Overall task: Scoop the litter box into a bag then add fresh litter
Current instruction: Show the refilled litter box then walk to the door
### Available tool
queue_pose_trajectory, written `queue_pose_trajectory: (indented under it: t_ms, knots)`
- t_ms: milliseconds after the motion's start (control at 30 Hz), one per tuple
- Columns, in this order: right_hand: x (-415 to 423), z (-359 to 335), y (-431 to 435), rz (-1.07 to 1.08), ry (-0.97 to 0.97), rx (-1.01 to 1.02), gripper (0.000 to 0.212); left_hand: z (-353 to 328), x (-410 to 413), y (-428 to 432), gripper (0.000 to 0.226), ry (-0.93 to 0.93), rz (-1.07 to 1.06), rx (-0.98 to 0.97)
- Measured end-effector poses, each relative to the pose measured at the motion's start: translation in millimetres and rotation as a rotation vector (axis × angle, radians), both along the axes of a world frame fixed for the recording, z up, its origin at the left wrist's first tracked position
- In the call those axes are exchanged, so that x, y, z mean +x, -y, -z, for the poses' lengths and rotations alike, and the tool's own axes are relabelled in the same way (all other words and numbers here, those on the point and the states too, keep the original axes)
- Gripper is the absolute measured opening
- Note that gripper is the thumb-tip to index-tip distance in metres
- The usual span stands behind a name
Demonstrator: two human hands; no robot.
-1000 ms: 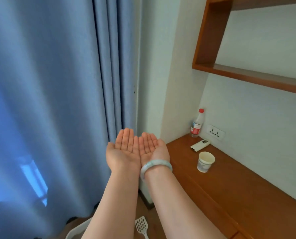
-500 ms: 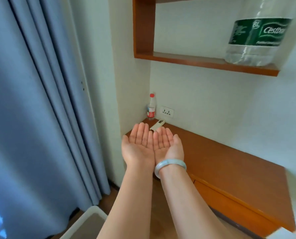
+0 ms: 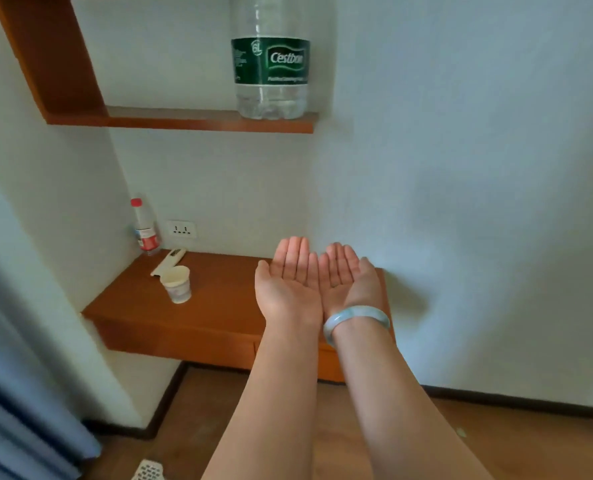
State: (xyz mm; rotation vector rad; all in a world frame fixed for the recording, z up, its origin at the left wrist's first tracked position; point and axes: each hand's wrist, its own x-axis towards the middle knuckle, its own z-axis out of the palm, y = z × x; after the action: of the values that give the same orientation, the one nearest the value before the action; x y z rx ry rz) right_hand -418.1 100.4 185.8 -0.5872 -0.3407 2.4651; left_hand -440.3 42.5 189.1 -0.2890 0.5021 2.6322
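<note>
1. A large water bottle [image 3: 271,60] stands on the shelf [image 3: 184,120]. A paper cup [image 3: 176,284] sits on the desk [image 3: 219,308], its contents unclear.
2. The left hand [image 3: 290,282] and right hand [image 3: 350,282] lie palm-up, edges touching, fingers straight, holding nothing.
3. The scoop [image 3: 148,471] lies at the bottom edge. The litter box seen 0.5 s ago has left view.

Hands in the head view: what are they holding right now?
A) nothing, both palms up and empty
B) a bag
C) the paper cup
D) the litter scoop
A: the left hand and right hand are side by side, palms up and empty; the scoop lies untouched at the picture's bottom edge.
</note>
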Motion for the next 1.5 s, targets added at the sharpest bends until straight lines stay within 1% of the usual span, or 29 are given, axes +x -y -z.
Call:
queue_pose_trajectory:
  t_ms: [200, 367, 600, 767, 933, 1200, 1500]
  knots:
    - [92, 7, -107, 0.162, 0.024, -0.016, 0.033, 4, 82, -111, 0.048, 0.030, 0.181, -0.043]
    - [164, 10, -185, 0.268, 0.072, -0.007, 0.033, 10, 145, -194, 0.046, 0.065, 0.314, -0.023]
    - [249, 10, -284, 0.467, 0.049, -0.065, 0.031, 12, 219, -302, 0.043, 0.077, 0.527, -0.026]
    - [286, 21, -343, 0.612, 0.030, -0.123, 0.027, 22, 251, -370, 0.042, 0.097, 0.659, -0.045]
    - [304, 33, -413, 0.756, 0.024, -0.126, 0.025, 32, 266, -449, 0.041, 0.112, 0.795, -0.061]
    - [332, 30, -528, 0.999, -0.036, -0.114, 0.030, 25, 290, -576, 0.042, 0.028, 1.040, -0.086]
    - [428, 57, -618, 1.237, -0.003, -0.152, 0.025, 53, 386, -684, 0.043, 0.056, 1.290, -0.158]
